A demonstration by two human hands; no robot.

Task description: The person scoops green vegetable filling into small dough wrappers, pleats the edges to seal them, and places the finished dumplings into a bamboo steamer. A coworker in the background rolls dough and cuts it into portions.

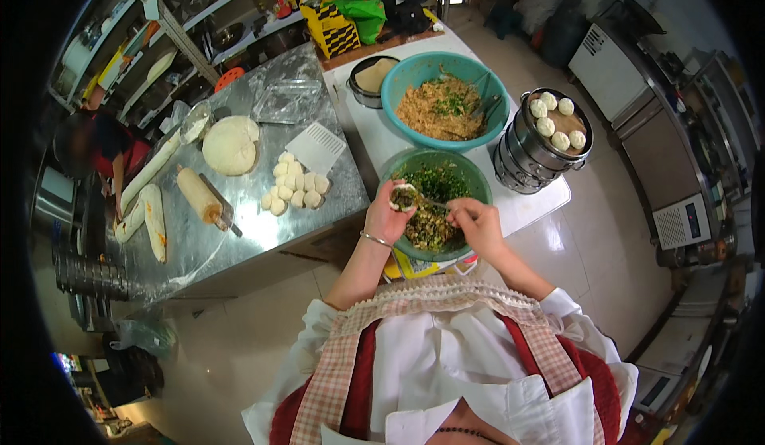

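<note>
My left hand [386, 217], with a bracelet at the wrist, cups a dough wrapper [394, 202] that carries dark green filling. In my right hand [478, 224] is the handle of a spoon or spatula [435, 204], whose tip meets the filling in the wrapper. Both hands are over a green bowl [483, 176] of chopped greens and brown bits [433, 230]. Just beyond stands a larger turquoise basin [394, 113] of orange-brown shredded filling [439, 107] with utensils leaning inside. To the right, stacked metal steamers [520, 158] bear several white buns [545, 126] on the top tier.
On the steel table [269, 224] at left lie small dough pieces [296, 185], a white slotted scraper [317, 146], a dough mound [231, 145], a rolling pin [200, 196] and dough rolls [154, 224]. Another person [113, 146] works at its far left. A lined steamer [373, 77] sits behind the basin.
</note>
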